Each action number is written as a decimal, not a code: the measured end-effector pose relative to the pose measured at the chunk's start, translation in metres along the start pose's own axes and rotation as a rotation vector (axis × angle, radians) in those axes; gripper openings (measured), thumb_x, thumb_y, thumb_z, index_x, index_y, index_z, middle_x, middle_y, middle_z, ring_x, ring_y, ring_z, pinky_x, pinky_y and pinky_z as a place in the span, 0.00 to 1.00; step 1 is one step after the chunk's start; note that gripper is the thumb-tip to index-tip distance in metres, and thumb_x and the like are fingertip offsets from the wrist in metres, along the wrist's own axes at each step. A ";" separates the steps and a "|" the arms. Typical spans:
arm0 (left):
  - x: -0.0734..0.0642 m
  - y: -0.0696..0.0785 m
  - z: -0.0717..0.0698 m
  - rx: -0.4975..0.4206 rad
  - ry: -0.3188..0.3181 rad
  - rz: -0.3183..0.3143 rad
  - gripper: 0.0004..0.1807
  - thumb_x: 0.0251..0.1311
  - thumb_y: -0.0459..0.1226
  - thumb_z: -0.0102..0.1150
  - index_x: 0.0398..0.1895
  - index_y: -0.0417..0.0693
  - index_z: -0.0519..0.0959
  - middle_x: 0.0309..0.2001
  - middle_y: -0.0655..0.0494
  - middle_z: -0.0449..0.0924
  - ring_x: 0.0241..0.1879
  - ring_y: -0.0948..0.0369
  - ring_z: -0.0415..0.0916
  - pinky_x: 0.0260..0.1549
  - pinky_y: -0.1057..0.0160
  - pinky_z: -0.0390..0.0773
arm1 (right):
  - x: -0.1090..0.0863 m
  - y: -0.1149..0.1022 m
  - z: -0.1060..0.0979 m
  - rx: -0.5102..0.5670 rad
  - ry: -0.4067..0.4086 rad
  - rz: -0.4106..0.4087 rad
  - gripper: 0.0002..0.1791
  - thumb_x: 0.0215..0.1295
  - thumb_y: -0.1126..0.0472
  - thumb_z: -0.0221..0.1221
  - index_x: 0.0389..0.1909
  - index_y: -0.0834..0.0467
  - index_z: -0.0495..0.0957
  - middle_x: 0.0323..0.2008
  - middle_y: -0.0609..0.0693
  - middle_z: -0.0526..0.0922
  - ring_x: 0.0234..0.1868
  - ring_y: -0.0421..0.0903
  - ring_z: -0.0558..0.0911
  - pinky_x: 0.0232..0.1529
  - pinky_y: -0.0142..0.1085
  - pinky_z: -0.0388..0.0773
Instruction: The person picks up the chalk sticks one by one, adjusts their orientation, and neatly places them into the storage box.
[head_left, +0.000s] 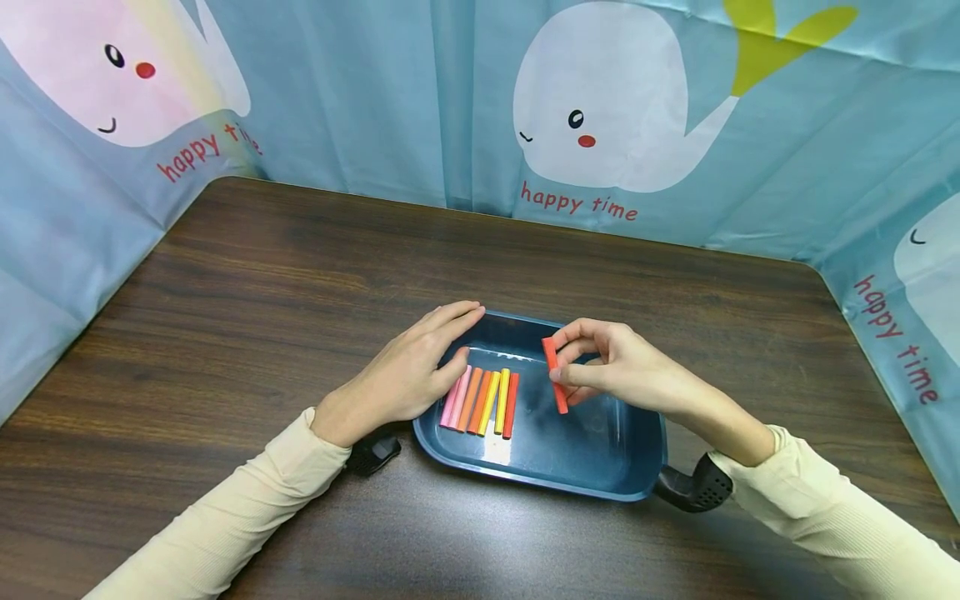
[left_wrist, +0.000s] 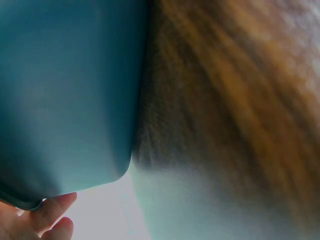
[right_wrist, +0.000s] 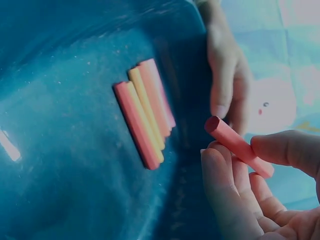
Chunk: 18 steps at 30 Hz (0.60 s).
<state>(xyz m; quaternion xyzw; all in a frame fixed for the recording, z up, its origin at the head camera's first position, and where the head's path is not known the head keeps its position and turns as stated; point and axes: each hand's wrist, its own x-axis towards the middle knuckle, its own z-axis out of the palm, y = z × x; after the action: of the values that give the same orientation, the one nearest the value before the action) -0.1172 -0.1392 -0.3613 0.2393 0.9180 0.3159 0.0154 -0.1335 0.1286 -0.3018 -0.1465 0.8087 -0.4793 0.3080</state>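
My right hand [head_left: 618, 362] pinches a stick of red chalk [head_left: 560, 397] between thumb and fingers, above the blue tray [head_left: 577, 467]. Seen in the right wrist view, this red chalk [right_wrist: 232, 140] is a plain cylinder with a flat end, tilted and clear of the tray floor. My left hand [head_left: 405, 371] holds the tray's left side, thumb over the inside and fingers at the outer rim. A side-by-side row of chalk sticks lies on the tray's left floor: pink [head_left: 453, 400], orange [head_left: 471, 400], yellow [head_left: 502, 402] and red [head_left: 512, 406].
The tray stands on a dark wood-grain table [head_left: 285, 275]. Around the table's back and sides hangs a light blue curtain [head_left: 390, 100] with whale prints. Black wrist straps [head_left: 693, 487] sit at both wrists, close to the tray.
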 end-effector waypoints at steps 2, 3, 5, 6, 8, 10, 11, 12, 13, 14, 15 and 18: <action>0.000 0.000 0.000 0.000 -0.003 -0.003 0.31 0.69 0.37 0.52 0.75 0.44 0.62 0.76 0.49 0.59 0.74 0.53 0.59 0.71 0.47 0.63 | 0.004 0.001 0.002 0.003 -0.016 0.007 0.25 0.64 0.65 0.62 0.58 0.71 0.68 0.43 0.66 0.81 0.33 0.49 0.88 0.40 0.47 0.87; 0.000 0.000 0.000 0.001 -0.005 -0.004 0.31 0.69 0.37 0.52 0.75 0.44 0.62 0.76 0.49 0.59 0.74 0.53 0.59 0.72 0.47 0.63 | 0.006 0.001 0.004 0.006 -0.024 0.015 0.24 0.64 0.64 0.62 0.58 0.71 0.68 0.44 0.66 0.81 0.33 0.49 0.88 0.40 0.47 0.87; 0.000 0.000 0.000 0.000 -0.006 -0.005 0.31 0.69 0.37 0.52 0.75 0.44 0.62 0.76 0.49 0.59 0.75 0.52 0.58 0.72 0.46 0.62 | 0.010 0.002 0.006 0.018 -0.040 0.029 0.24 0.64 0.64 0.61 0.58 0.70 0.68 0.45 0.67 0.81 0.34 0.48 0.88 0.41 0.48 0.86; 0.000 0.000 0.000 0.000 -0.007 -0.006 0.31 0.69 0.37 0.52 0.75 0.44 0.62 0.76 0.49 0.59 0.75 0.52 0.58 0.72 0.46 0.62 | 0.012 0.002 0.007 0.019 -0.045 0.036 0.24 0.64 0.64 0.61 0.57 0.70 0.68 0.45 0.67 0.81 0.34 0.48 0.88 0.41 0.47 0.86; 0.000 0.000 0.000 -0.001 -0.006 -0.006 0.31 0.69 0.37 0.52 0.75 0.44 0.62 0.76 0.49 0.59 0.75 0.52 0.58 0.72 0.46 0.62 | 0.016 0.003 0.009 0.012 -0.048 0.045 0.22 0.65 0.64 0.60 0.56 0.69 0.68 0.44 0.65 0.82 0.34 0.47 0.87 0.42 0.46 0.86; 0.000 0.000 0.000 -0.001 -0.005 -0.004 0.31 0.69 0.37 0.53 0.75 0.44 0.62 0.75 0.49 0.59 0.75 0.51 0.58 0.72 0.46 0.61 | 0.019 0.003 0.011 -0.006 -0.049 0.050 0.21 0.65 0.64 0.60 0.55 0.69 0.69 0.42 0.63 0.83 0.33 0.46 0.86 0.42 0.45 0.86; 0.000 0.000 0.000 -0.001 -0.005 -0.004 0.31 0.69 0.37 0.53 0.75 0.44 0.62 0.75 0.49 0.59 0.75 0.51 0.58 0.72 0.46 0.61 | 0.021 0.004 0.012 -0.019 -0.050 0.052 0.20 0.65 0.63 0.60 0.54 0.68 0.69 0.41 0.62 0.83 0.33 0.46 0.86 0.42 0.44 0.86; 0.000 0.000 0.000 -0.001 -0.006 -0.004 0.31 0.69 0.37 0.53 0.75 0.44 0.62 0.75 0.49 0.59 0.75 0.51 0.58 0.72 0.46 0.61 | 0.022 0.004 0.012 -0.030 -0.050 0.056 0.19 0.65 0.63 0.59 0.53 0.68 0.69 0.40 0.60 0.84 0.33 0.46 0.86 0.42 0.43 0.86; 0.000 0.000 0.000 -0.001 -0.006 -0.004 0.31 0.69 0.37 0.53 0.75 0.44 0.62 0.75 0.49 0.59 0.75 0.51 0.58 0.72 0.46 0.62 | 0.023 0.004 0.013 -0.038 -0.054 0.062 0.19 0.65 0.63 0.59 0.53 0.68 0.69 0.40 0.59 0.84 0.33 0.45 0.85 0.42 0.43 0.86; 0.000 0.000 0.000 -0.001 -0.007 -0.004 0.31 0.69 0.37 0.53 0.75 0.44 0.62 0.75 0.49 0.59 0.75 0.51 0.58 0.72 0.46 0.62 | 0.024 0.004 0.013 -0.044 -0.058 0.069 0.19 0.65 0.63 0.59 0.52 0.68 0.70 0.39 0.59 0.84 0.33 0.45 0.85 0.41 0.42 0.86; 0.000 0.000 0.000 -0.002 -0.007 -0.004 0.31 0.69 0.37 0.53 0.75 0.44 0.62 0.75 0.49 0.59 0.75 0.51 0.58 0.72 0.46 0.62 | 0.025 0.004 0.014 -0.046 -0.065 0.076 0.18 0.65 0.63 0.59 0.52 0.67 0.69 0.39 0.58 0.84 0.33 0.46 0.85 0.42 0.43 0.86; 0.000 0.000 0.000 -0.001 -0.007 -0.002 0.31 0.69 0.37 0.52 0.75 0.44 0.62 0.76 0.49 0.59 0.75 0.52 0.58 0.72 0.46 0.62 | 0.027 0.004 0.014 -0.040 -0.089 0.093 0.18 0.65 0.65 0.59 0.53 0.68 0.68 0.39 0.58 0.83 0.32 0.46 0.85 0.42 0.43 0.86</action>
<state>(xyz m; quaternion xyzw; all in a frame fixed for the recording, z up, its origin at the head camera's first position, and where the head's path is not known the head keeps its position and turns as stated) -0.1173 -0.1395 -0.3613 0.2396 0.9180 0.3153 0.0190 -0.1450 0.1068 -0.3200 -0.1359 0.8095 -0.4414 0.3625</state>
